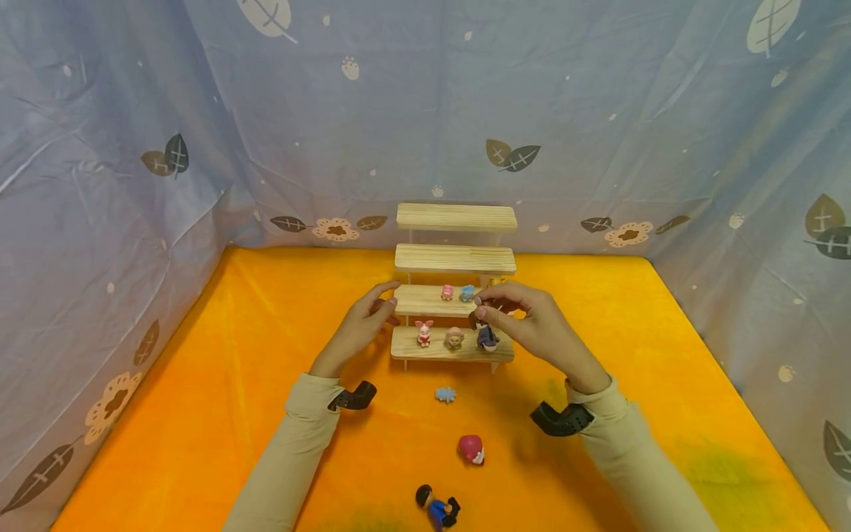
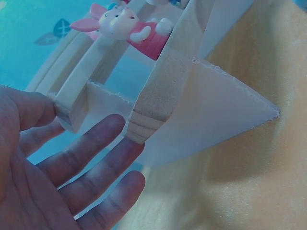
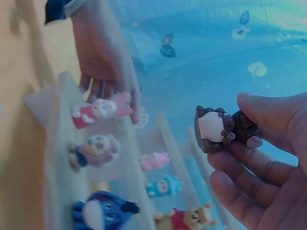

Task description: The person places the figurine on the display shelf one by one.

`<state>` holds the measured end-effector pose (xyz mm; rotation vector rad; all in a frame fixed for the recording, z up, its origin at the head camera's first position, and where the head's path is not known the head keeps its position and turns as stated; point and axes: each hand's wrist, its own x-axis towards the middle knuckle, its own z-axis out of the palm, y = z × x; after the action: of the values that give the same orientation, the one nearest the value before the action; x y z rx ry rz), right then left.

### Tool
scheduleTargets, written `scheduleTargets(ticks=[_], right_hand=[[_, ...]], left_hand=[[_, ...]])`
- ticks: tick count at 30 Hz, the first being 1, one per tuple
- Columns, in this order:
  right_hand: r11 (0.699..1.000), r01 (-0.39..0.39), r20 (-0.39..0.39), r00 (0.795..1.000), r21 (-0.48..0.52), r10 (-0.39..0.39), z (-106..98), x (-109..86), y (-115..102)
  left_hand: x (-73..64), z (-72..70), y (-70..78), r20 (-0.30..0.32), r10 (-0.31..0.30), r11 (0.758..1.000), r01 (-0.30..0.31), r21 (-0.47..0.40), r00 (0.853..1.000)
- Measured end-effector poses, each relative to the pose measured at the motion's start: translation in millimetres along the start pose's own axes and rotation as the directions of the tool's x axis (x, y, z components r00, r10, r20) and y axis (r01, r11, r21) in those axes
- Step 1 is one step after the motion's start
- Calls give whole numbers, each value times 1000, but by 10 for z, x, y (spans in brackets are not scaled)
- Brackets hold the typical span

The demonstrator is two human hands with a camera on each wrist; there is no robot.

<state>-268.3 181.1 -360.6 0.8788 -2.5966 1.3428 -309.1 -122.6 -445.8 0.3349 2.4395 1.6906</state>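
My right hand (image 1: 521, 321) pinches a small dark brown figurine (image 3: 214, 128) with a white belly between thumb and fingers, above the right end of a tiered wooden shelf (image 1: 456, 258). Extended fingers of my left hand (image 2: 62, 163) are at the left ends of the two lower boards. Along the lowest board stand a pink piglet figurine (image 1: 424, 334) in red, a tan figurine (image 1: 454, 339) and a blue donkey figurine (image 3: 103, 212). One board higher are a small pink figurine (image 1: 448, 292), a light blue one (image 1: 467, 293) and a yellow bear in red (image 3: 189, 218), mostly behind my right hand in the head view.
On the orange cloth (image 1: 266, 414) before the shelf lie a light blue piece (image 1: 445, 395), a dark pink figurine (image 1: 471, 448) and a black-haired figurine in blue (image 1: 439, 508). A patterned blue-grey curtain (image 1: 425, 96) stands behind and at both sides.
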Motion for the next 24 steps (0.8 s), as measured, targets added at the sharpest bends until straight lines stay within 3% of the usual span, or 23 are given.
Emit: scheduleTargets(ticks=[8, 11, 24], right_hand=[[997, 37, -36, 999, -61, -39, -177, 150, -55], [996, 35, -42, 998, -86, -39, -227, 186, -77], [990, -67, -81, 995, -126, 57, -421, 392, -164]], left_hand=[[-38, -10, 94, 9, -17, 1000, 17, 6, 1000], [-20, -7, 10, -3, 1, 1000, -1, 17, 1000], [4, -4, -11, -13, 4, 1000, -3, 15, 1000]])
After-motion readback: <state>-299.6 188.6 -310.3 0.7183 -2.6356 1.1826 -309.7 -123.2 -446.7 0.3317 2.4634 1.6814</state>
